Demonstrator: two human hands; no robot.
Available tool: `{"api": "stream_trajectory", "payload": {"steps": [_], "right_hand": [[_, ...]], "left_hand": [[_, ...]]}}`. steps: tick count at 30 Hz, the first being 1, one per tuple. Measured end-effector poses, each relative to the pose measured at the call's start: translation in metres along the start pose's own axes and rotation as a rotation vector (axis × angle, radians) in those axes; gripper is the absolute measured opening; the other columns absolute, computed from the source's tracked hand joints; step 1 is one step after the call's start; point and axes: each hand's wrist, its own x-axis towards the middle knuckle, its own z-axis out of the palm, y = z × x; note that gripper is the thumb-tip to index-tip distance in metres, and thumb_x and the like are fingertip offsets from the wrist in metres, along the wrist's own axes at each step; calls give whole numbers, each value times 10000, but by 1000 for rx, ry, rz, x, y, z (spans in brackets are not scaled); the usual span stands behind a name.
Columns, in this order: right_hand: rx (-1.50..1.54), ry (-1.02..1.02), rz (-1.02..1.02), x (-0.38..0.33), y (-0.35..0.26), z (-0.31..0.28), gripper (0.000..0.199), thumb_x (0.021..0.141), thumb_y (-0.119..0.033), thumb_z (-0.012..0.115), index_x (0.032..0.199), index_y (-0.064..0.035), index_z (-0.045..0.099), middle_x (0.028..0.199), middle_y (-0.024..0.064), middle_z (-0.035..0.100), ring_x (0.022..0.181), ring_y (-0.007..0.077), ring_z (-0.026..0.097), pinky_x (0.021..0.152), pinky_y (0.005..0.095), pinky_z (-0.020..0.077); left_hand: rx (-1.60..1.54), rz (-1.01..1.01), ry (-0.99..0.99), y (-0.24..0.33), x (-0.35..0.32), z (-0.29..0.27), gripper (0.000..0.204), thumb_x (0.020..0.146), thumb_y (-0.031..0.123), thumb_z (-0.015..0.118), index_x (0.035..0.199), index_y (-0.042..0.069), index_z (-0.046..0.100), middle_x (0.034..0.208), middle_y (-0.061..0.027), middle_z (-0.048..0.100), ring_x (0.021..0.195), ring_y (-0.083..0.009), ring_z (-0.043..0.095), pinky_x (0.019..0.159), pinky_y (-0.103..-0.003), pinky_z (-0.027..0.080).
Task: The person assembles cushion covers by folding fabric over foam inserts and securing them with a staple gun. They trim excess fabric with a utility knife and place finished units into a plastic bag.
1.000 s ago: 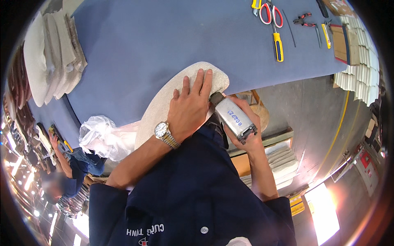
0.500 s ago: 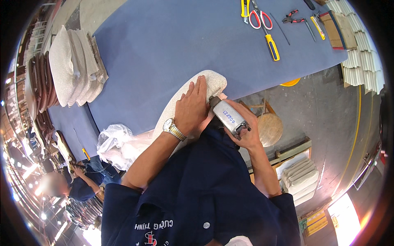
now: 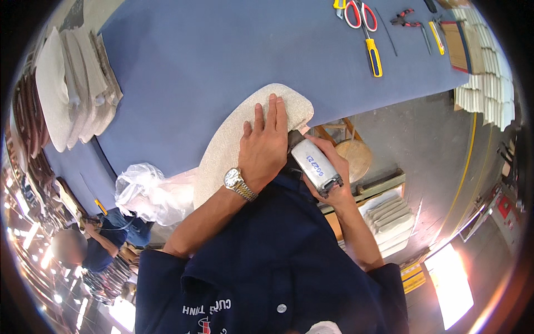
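Observation:
A long cream fabric-covered panel point(image 3: 233, 139) lies at the near edge of the blue table point(image 3: 222, 55), overhanging it. My left hand point(image 3: 264, 147), with a metal wristwatch, lies flat on the panel's right end, fingers spread a little. My right hand point(image 3: 328, 172) grips a silver-grey hand tool point(image 3: 316, 166), whose dark nose meets the panel's edge just under my left fingers. The contact point itself is hidden by my left hand.
Red-handled scissors point(image 3: 360, 12), a yellow-handled knife point(image 3: 374, 55) and pliers point(image 3: 405, 18) lie at the table's far right. Cream panels point(image 3: 72, 89) are stacked far left. A clear plastic bag point(image 3: 147, 192) hangs left. A wooden stool point(image 3: 353, 156) and more panels point(image 3: 389, 214) are below right. Another person point(image 3: 94, 245) works at left.
The view has shifted, so the panel and hands sit a little higher and more to the right. My hands keep the same hold on the panel and tool.

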Motion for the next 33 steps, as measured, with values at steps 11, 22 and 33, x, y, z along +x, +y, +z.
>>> {"api": "stream_trajectory", "payload": {"steps": [11, 22, 33], "right_hand": [[-15, 52, -233, -5, 27, 2, 651, 751, -113, 747, 1370, -3, 583, 1288, 217, 665, 1163, 381, 665, 1014, 395, 501], [-19, 153, -287, -7, 27, 10, 637, 727, -69, 761, 1342, -2, 609, 1259, 217, 683, 1132, 383, 681, 975, 385, 524], [-16, 70, -267, -8, 33, -1, 657, 879, -438, 614, 1345, 26, 616, 1233, 224, 697, 1121, 370, 701, 961, 376, 523]], "left_hand": [[-554, 4, -312, -99, 37, 21, 690, 1096, 562, 261, 1652, 155, 227, 1728, -169, 102, 1602, -336, 33, 1266, -555, 60], [-239, 124, -168, -32, -17, -14, 810, 995, 345, 599, 1639, 80, 185, 1686, -251, 188, 1554, -458, 175, 1201, -652, 229], [-56, 52, -39, -26, -20, -5, 844, 933, 261, 690, 1592, -9, 236, 1643, -251, 300, 1489, -457, 345, 1136, -591, 408]]}}
